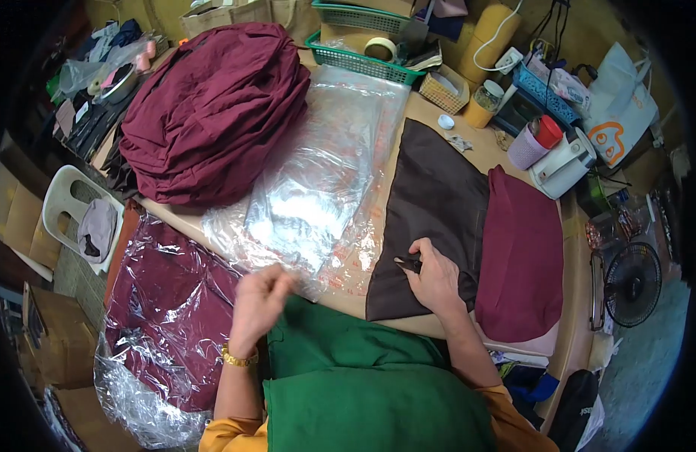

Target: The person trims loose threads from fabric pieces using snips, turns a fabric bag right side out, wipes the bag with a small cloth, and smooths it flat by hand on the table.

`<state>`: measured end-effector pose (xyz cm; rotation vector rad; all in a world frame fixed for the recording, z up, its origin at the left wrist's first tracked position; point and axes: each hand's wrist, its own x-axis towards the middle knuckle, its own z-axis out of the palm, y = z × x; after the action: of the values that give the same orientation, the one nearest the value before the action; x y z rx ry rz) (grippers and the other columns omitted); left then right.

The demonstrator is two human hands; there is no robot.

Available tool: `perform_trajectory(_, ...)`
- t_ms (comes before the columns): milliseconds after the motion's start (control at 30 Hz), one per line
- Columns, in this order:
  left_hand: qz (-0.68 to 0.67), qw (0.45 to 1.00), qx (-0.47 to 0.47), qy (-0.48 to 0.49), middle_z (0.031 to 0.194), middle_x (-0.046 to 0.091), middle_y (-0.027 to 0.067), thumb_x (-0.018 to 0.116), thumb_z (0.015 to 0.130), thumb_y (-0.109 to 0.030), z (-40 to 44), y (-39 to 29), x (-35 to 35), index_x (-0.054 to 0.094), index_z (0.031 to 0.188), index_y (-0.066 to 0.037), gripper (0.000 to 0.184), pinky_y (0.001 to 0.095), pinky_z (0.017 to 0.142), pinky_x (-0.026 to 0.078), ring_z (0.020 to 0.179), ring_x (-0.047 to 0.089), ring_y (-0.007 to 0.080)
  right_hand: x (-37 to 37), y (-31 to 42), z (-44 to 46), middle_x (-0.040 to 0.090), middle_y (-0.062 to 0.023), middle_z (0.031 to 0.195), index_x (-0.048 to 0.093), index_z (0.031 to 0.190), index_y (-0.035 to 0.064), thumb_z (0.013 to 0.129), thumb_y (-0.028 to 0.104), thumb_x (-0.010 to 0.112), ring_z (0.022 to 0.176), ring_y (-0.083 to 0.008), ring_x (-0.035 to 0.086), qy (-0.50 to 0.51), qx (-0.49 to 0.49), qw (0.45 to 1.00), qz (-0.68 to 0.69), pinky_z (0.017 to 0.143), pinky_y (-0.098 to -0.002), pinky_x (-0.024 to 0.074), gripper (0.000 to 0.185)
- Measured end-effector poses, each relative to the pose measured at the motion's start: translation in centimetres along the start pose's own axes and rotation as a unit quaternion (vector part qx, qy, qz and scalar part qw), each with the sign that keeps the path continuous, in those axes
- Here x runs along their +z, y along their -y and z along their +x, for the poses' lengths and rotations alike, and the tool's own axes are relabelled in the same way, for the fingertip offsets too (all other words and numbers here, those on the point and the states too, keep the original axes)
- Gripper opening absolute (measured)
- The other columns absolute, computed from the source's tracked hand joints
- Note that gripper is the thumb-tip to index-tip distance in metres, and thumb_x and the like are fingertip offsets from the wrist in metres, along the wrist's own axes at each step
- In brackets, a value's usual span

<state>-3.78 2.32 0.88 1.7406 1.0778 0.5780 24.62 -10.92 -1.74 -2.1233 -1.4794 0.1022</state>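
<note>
My right hand (436, 280) is closed around small dark thread snips (409, 264), their pale tip pointing left. It is over the dark brown folded cloth (431, 211), which lies flat on the table. Right of that cloth, a folded maroon cloth (520, 256) rests on a pale stack. My left hand (261, 301) is raised near the table's front edge with its fingers pinched together, slightly blurred. Whatever it may hold cannot be made out. Green cloth (370, 399) covers my lap and front, just below both hands.
Clear plastic bags (318, 173) lie mid-table beside a big maroon fabric heap (216, 113). Plastic-wrapped maroon cloth (174, 301) hangs at the left front. Green baskets (363, 64), a glass jar (483, 105) and cups (525, 147) stand at the back. A black fan (633, 284) is at right.
</note>
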Motion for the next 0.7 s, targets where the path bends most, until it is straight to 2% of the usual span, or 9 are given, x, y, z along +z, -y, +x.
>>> perform_trajectory(67, 0.011, 0.996, 0.020, -0.087, 0.066, 0.063, 0.0104, 0.066, 0.091, -0.009, 0.9, 0.3, -0.3, 0.068, 0.080, 0.001, 0.014, 0.0366, 0.058, 0.046, 0.058, 0.055, 0.0199, -0.2, 0.0, 0.2, 0.064, -0.0147, 0.077, 0.055, 0.103, 0.0067, 0.088, 0.022, 0.073, 0.076, -0.0363, 0.065, 0.005, 0.017, 1.000, 0.012, 0.067, -0.0449, 0.0478, 0.028)
perform_trajectory(133, 0.099, 0.953, 0.237, -0.162, 0.085, 0.068, 0.0120, 0.067, 0.090, -0.008, 2.3, -2.0, 1.8, 0.067, 0.093, 0.000, 0.009, 0.0381, 0.070, 0.050, 0.076, 0.063, 0.0268, -0.3, -0.2, 0.4, 0.065, -0.0153, 0.079, 0.054, 0.101, 0.0054, 0.091, 0.019, 0.070, 0.078, -0.0371, 0.065, 0.009, 0.030, 0.999, 0.025, 0.069, -0.0448, 0.0479, 0.023)
perform_trajectory(167, 0.163, 0.933, 0.289, -0.142, 0.122, 0.062, 0.0187, 0.065, 0.090, -0.010, 2.9, -2.7, 3.2, 0.062, 0.117, -0.001, 0.028, 0.0455, 0.096, 0.046, 0.115, 0.058, 0.0372, -0.3, -0.7, 0.3, 0.066, -0.0151, 0.083, 0.054, 0.102, 0.0050, 0.092, 0.018, 0.068, 0.081, -0.0371, 0.066, 0.013, 0.037, 0.998, 0.053, 0.070, -0.0449, 0.0488, 0.022)
perform_trajectory(233, 0.339, 0.902, 0.255, -0.083, 0.155, 0.033, 0.0229, 0.061, 0.094, -0.028, 4.0, -3.8, 6.9, 0.042, 0.145, -0.001, 0.060, 0.0616, 0.118, 0.016, 0.146, 0.027, 0.0430, -0.7, -1.0, 0.3, 0.068, -0.0150, 0.086, 0.053, 0.102, 0.0046, 0.093, 0.018, 0.066, 0.084, -0.0371, 0.067, 0.014, 0.046, 0.996, 0.079, 0.072, -0.0450, 0.0497, 0.021)
perform_trajectory(367, 0.347, 0.826, 0.372, 0.241, 0.144, 0.042, 0.0329, 0.057, 0.096, -0.042, -1.3, -2.9, 11.1, 0.042, 0.141, 0.007, 0.068, 0.0565, 0.117, 0.020, 0.139, 0.037, 0.0437, -0.3, -2.3, 0.8, 0.066, -0.0163, 0.092, 0.053, 0.103, 0.0035, 0.095, 0.013, 0.063, 0.087, -0.0378, 0.066, -0.032, 0.080, 0.987, 0.135, 0.074, -0.0457, 0.0495, 0.016)
perform_trajectory(400, 0.307, 0.772, 0.387, 0.400, 0.116, 0.062, 0.0300, 0.059, 0.095, -0.041, -2.1, -4.1, 10.3, 0.059, 0.125, 0.005, 0.055, 0.0498, 0.109, 0.037, 0.119, 0.058, 0.0404, 0.0, -2.7, 0.7, 0.065, -0.0168, 0.095, 0.054, 0.103, 0.0036, 0.094, 0.011, 0.063, 0.088, -0.0380, 0.065, -0.076, 0.054, 0.988, 0.120, 0.075, -0.0462, 0.0493, 0.014)
perform_trajectory(433, 0.149, 0.753, 0.229, 0.598, 0.086, 0.067, 0.0225, 0.060, 0.097, -0.039, -1.9, -3.1, 10.1, 0.068, 0.106, 0.003, 0.044, 0.0422, 0.087, 0.052, 0.086, 0.068, 0.0337, 0.0, -2.7, 0.6, 0.065, -0.0168, 0.095, 0.054, 0.103, 0.0036, 0.094, 0.011, 0.063, 0.088, -0.0380, 0.065, -0.079, 0.062, 0.988, 0.119, 0.075, -0.0462, 0.0493, 0.014)
perform_trajectory(600, 0.032, 0.964, 0.000, 0.263, 0.072, 0.065, 0.0088, 0.059, 0.101, -0.035, -1.6, -4.3, 7.5, 0.068, 0.088, 0.003, 0.041, 0.0319, 0.061, 0.050, 0.066, 0.064, 0.0147, 0.3, -2.0, 0.5, 0.059, -0.0164, 0.099, 0.055, 0.103, 0.0057, 0.084, 0.000, 0.063, 0.092, -0.0400, 0.062, -0.070, 0.016, 0.996, 0.046, 0.079, -0.0474, 0.0489, 0.022)
perform_trajectory(700, -0.076, 0.971, -0.041, 0.224, 0.067, 0.065, 0.0149, 0.059, 0.100, -0.036, -1.3, -3.5, 8.9, 0.065, 0.082, 0.002, 0.042, 0.0379, 0.059, 0.049, 0.056, 0.064, 0.0242, 0.4, -1.2, 0.0, 0.059, -0.0159, 0.100, 0.055, 0.105, 0.0075, 0.081, 0.005, 0.067, 0.093, -0.0384, 0.062, -0.049, 0.028, 0.998, 0.013, 0.081, -0.0483, 0.0489, 0.027)
